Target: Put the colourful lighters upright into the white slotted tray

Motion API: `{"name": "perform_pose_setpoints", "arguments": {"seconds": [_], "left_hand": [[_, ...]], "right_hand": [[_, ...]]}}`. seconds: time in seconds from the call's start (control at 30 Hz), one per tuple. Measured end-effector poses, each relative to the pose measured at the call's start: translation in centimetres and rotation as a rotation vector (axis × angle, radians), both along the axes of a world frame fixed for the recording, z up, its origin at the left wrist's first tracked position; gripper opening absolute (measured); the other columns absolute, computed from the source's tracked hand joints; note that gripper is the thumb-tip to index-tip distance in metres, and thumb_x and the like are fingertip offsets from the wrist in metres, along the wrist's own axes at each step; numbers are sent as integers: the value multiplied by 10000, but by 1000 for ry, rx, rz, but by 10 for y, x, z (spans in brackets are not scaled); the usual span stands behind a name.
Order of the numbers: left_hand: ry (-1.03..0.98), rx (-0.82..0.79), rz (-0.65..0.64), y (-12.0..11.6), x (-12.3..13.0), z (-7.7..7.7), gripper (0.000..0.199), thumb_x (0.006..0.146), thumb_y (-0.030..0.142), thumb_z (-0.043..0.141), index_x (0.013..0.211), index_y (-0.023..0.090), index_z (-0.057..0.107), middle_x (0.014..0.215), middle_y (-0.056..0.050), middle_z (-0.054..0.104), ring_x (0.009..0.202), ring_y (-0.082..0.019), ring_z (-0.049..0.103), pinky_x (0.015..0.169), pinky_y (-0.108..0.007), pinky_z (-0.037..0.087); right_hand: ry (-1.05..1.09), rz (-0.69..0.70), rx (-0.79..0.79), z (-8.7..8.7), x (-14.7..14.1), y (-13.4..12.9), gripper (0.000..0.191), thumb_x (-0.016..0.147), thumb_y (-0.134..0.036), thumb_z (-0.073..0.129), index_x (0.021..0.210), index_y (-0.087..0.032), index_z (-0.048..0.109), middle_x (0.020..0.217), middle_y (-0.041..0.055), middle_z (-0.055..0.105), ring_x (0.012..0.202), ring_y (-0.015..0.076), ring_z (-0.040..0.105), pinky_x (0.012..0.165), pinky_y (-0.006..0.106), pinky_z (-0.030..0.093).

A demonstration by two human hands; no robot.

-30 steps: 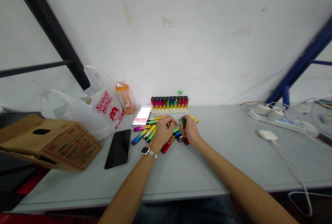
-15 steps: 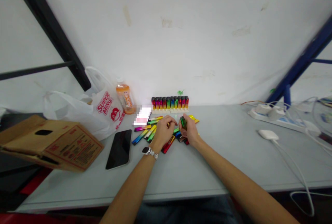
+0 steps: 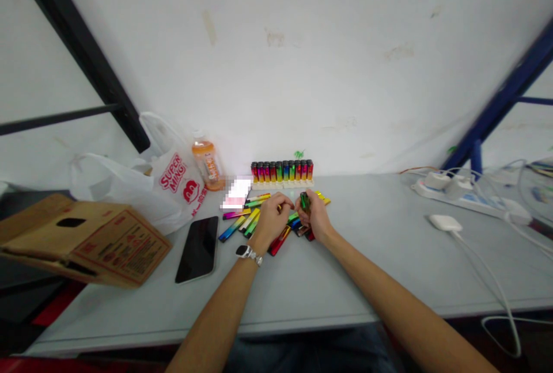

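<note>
My right hand (image 3: 317, 217) holds a green lighter (image 3: 305, 201) upright between thumb and fingers. My left hand (image 3: 271, 219), with a watch on its wrist, rests curled on a loose pile of rainbow-coloured lighters (image 3: 242, 220) lying flat on the grey table (image 3: 367, 258); what its fingers hold is hidden. Behind the hands, against the wall, several lighters stand upright in a row in a white holder tray (image 3: 283, 183).
A black phone (image 3: 197, 247) lies left of the pile. Further left are a cardboard box (image 3: 82, 238), a white plastic bag (image 3: 147, 180) and an orange drink bottle (image 3: 206, 163). A power strip (image 3: 458, 194), white charger (image 3: 444, 223) and cables sit on the right.
Both hands stay at the pile. The right hand has shifted the green lighter slightly; the view moved a little.
</note>
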State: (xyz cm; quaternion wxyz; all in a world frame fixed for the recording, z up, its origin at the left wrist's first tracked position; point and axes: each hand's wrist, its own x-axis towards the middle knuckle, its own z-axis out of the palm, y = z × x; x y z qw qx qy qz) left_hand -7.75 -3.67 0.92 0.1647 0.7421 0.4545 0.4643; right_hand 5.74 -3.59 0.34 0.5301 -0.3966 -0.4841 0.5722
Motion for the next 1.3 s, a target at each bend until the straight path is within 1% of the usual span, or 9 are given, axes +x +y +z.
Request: {"name": "perform_pose_setpoints", "arguments": {"seconds": [0.17,0.27,0.37,0.47,0.53,0.67,0.83,1.1,1.3], "left_hand": [[1,5,-30,1,0,0,242,806,79,463,685,180,646,756,-9,663,722,-135,594,724,-264,450],[1,-6,-51,0,2,2,244,794,64,464,680,178,648,751,-12,653,717,-136,589,711,-263,442],[1,-14,-85,-1,5,3,242,796,58,468,683,173,648,747,-11,639,703,-133,578,688,-257,433],[11,-18,-118,-2,9,2,243,804,51,471,701,171,655,773,-14,643,722,-133,586,683,-251,434],[19,-18,-124,-2,10,1,244,807,45,475,714,173,661,787,-14,646,732,-132,589,686,-249,438],[30,-11,-126,0,10,-2,246,806,37,484,720,177,668,800,-9,648,732,-129,584,715,-253,453],[38,-11,-118,2,7,-4,250,805,34,485,706,175,667,803,-14,647,748,-133,589,743,-263,461],[40,-17,-125,1,7,-5,248,797,22,487,723,173,669,803,-12,647,743,-129,587,740,-256,458],[45,-34,-120,0,8,-3,250,804,32,484,720,175,671,820,-18,649,767,-139,596,756,-270,457]], "right_hand": [[61,-35,82,7,8,2,540,808,-716,555,862,-190,667,538,-58,439,464,93,393,463,224,356],[6,-72,150,9,23,7,464,787,-642,651,883,-189,673,593,-44,523,540,99,464,535,225,398],[-95,-114,210,10,45,20,395,741,-554,731,862,-179,692,708,3,650,628,124,541,599,247,432],[-326,-239,332,12,68,42,359,704,-474,763,879,-161,739,828,50,717,703,154,585,653,274,462],[-470,-274,395,15,81,59,333,731,-429,727,906,-147,748,797,53,720,643,151,580,619,278,456],[-601,-265,531,20,95,87,327,769,-329,668,1046,-159,707,836,43,729,603,139,603,610,269,467],[-709,-240,603,18,97,111,211,798,-284,629,960,-165,694,815,33,726,619,137,612,648,269,476],[-810,-173,596,16,99,130,170,811,-206,641,953,-163,723,845,31,722,664,142,626,680,272,488],[-1074,-298,680,13,99,133,273,874,-243,619,1093,-169,763,1011,89,584,802,172,611,844,327,499]]}}
